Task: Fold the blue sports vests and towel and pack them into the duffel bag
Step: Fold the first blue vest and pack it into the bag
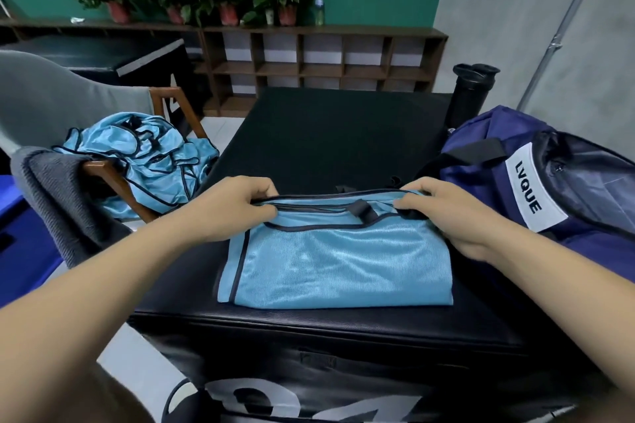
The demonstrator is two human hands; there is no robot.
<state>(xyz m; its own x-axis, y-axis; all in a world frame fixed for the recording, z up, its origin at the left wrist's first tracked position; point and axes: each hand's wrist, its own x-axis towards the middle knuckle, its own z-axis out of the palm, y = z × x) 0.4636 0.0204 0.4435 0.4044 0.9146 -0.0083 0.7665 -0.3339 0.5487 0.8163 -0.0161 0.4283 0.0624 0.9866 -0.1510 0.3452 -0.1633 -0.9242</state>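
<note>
Vest (336,264) lies folded flat near the front edge of the black padded box (326,141), with the duffel bag (536,182) at the right edge. Left hand (245,208) and right hand (446,216) each pinch the vest's far bound edge. Judged light, limp and slippery; grip it at the piped edge, both ends together

The duffel bag (481,144) is running off the right edge; the vest (336,264) is partly covering fingers of the left hand (240,204) and right hand (443,213).
</note>
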